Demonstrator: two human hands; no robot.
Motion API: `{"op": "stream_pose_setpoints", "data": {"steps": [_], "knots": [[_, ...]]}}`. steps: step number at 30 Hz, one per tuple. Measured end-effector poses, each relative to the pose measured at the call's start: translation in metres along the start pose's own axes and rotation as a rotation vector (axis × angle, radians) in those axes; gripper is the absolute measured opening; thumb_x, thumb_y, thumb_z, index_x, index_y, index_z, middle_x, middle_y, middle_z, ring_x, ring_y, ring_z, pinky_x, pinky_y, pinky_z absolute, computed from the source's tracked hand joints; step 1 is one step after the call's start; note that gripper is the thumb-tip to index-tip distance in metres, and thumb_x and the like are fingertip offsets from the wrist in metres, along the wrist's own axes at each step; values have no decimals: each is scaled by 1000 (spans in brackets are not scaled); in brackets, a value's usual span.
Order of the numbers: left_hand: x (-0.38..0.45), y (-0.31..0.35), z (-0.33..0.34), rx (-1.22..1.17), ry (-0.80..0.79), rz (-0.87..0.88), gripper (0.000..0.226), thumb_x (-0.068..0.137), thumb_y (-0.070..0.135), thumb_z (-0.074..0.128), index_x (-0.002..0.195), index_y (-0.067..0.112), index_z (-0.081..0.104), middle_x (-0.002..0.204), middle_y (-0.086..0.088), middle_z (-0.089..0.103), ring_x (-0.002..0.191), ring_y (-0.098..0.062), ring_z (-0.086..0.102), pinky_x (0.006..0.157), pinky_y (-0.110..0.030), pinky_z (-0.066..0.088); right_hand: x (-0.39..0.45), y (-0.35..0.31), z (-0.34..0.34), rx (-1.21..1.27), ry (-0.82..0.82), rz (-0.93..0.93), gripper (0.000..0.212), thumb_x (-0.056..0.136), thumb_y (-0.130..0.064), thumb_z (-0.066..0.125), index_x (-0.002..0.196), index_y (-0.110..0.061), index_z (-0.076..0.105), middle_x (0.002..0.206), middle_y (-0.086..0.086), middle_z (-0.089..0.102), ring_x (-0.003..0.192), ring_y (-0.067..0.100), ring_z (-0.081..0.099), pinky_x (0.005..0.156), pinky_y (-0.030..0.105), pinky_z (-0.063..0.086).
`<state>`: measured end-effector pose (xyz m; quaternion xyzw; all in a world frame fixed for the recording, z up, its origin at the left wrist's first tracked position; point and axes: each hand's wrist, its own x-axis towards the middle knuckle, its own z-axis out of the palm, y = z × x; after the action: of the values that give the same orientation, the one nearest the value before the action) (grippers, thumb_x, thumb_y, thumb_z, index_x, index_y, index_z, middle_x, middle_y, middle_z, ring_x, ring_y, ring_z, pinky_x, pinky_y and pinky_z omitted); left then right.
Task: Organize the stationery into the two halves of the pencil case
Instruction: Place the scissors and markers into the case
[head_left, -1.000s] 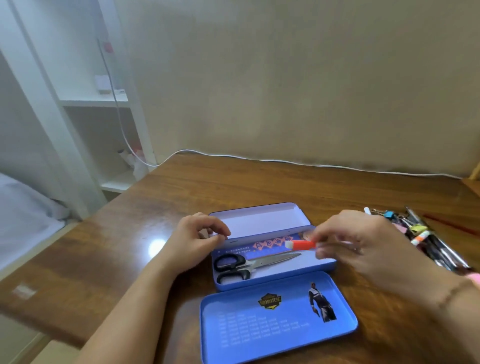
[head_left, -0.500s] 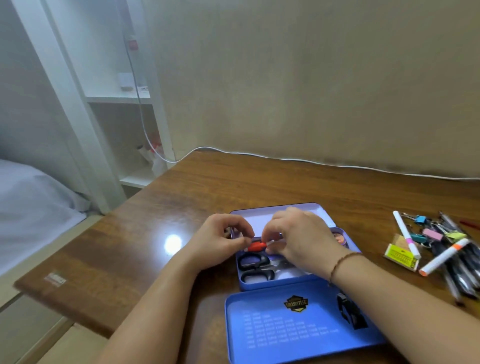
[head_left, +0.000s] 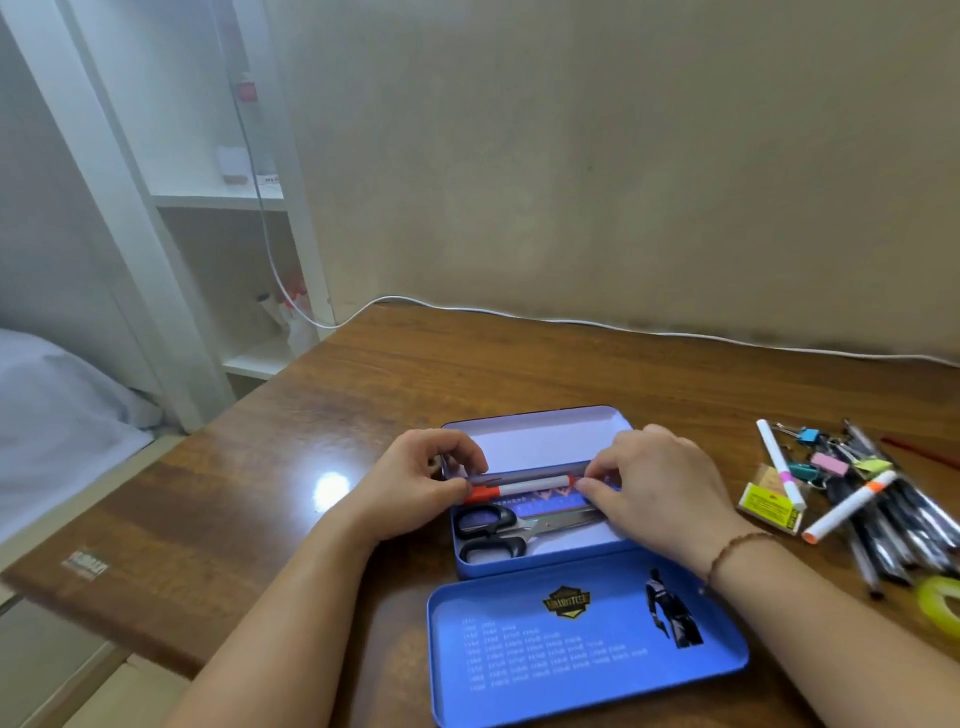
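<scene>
Orange-capped marker (head_left: 519, 489): long axis left-right, over the case (head_left: 540, 564) tray's far edge, scissors (head_left: 511, 530) nearer.
Left hand (head_left: 415, 493): fingertips pinched on cap end.
Right hand (head_left: 657, 493): pinched on the other end.

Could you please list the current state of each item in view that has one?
Blue metal pencil case: open.
Separate blue tin lid: lying empty.
Black-handled scissors: closed, inside case.
Orange-capped white marker: capped, held at both ends.
Left hand: gripping.
Right hand: gripping.

Bare forearms; brown beaded bracelet (head_left: 737, 546), seemingly.
</scene>
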<state>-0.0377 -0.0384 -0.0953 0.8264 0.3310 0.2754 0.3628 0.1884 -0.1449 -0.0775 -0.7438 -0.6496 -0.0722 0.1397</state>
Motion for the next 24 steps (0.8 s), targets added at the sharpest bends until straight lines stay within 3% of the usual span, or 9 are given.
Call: {"op": "stream_pose_setpoints", "data": {"steps": [4,9,14,18,21,24], "knots": [[-1,1,0,-27,11,1,20,61,30,62,76,20,71,79,-12,67,68,-6,52,67,-19,42,0,-7,1,88,-33,-44,27,90,-50,52,99,-38,73,84,-15,60,83,11,40,72,28,33],[0,-1,-1,-37,-2,15,13,69,15,63,80,17,71,81,-14,66,69,-8,53,68,-19,43,-10,7,-18,123,75,-41,21,90,-44,56,92,-33,73,79,-14,62,80,11,45,67,28,33],[2,-3,2,0,-4,47,10,71,26,71,78,20,74,79,-3,69,74,-17,59,73,-26,45,-40,67,-55,107,124,115,5,83,-33,67,82,-36,71,72,-15,61,76,15,56,66,32,48],[3,-5,3,20,16,66,7,73,27,71,79,27,75,82,-4,72,82,-25,64,81,-42,49,-68,131,-72,80,115,319,17,85,-21,67,87,-38,71,93,-8,69,86,17,57,72,33,49],[2,-7,4,44,35,67,13,73,28,71,85,32,74,83,-2,73,84,-25,66,83,-48,51,-80,156,-68,17,-24,343,27,85,-10,66,99,-33,71,111,-5,65,103,19,54,85,38,49],[3,-8,5,54,38,53,14,74,30,69,85,35,74,81,0,72,82,-23,66,83,-48,51,-80,161,-63,12,-95,357,29,86,-12,67,103,-35,69,118,-8,60,111,17,47,94,42,47]]}}
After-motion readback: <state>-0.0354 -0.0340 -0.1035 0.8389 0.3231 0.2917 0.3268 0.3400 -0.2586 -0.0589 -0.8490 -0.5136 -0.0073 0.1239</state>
